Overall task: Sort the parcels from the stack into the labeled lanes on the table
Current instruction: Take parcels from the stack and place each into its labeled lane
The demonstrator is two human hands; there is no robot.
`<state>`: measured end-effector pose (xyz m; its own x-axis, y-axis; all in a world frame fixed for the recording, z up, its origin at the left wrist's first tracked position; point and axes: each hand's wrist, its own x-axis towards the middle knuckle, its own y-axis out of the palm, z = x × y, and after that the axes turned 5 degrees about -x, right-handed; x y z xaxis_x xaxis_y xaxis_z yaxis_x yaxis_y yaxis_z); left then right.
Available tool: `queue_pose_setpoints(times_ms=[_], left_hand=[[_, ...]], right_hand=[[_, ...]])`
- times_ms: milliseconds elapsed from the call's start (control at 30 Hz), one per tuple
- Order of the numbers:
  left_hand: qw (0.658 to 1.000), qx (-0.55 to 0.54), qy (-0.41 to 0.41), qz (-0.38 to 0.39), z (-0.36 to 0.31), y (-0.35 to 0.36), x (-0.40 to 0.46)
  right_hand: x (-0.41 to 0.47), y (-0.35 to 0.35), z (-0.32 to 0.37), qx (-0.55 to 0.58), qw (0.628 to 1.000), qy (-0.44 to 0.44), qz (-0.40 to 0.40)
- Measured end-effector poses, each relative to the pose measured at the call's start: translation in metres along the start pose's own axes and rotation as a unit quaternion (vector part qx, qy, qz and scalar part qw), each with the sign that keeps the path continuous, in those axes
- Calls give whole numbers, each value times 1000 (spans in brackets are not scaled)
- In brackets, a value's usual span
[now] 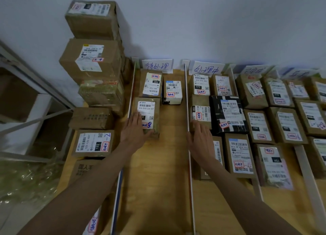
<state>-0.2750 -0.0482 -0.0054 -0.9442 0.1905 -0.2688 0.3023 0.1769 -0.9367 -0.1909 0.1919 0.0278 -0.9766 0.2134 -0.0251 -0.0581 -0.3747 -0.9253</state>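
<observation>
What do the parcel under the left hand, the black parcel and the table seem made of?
Parcel under the left hand: brown cardboard, matte, with glossy tape and a white paper label. Black parcel: probably plastic wrap, from its shiny, creased surface; the inside is hidden. Table: light wood or plywood, by the visible grain.

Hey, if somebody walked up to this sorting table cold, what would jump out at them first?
Probably the tall stack of brown boxes leaning against the wall at far left. Next, the left hand laid on a brown parcel in the leftmost lane, below its handwritten lane sign, while the right hand rests flat in the next lane. The black-wrapped parcel there stands out among all the brown ones.
</observation>
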Motion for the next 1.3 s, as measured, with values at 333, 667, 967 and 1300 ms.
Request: queue_pose_setpoints(times_ms=[333,667,967,1300], left_hand=[[999,15,-3,-51,43,-34,-85],[993,-4,-85,-82,152,-34,-211],[993,-56,-92,-50,229,7,-291],[984,-151,-90,-7,249,39,-324]], right_hand=[[-23,-2,53,-56,996,-67,20],[-108,34,133,-45,991,-118,46],[-208,83,204,25,994,-70,85],[-279,125,252,44,985,-4,167]])
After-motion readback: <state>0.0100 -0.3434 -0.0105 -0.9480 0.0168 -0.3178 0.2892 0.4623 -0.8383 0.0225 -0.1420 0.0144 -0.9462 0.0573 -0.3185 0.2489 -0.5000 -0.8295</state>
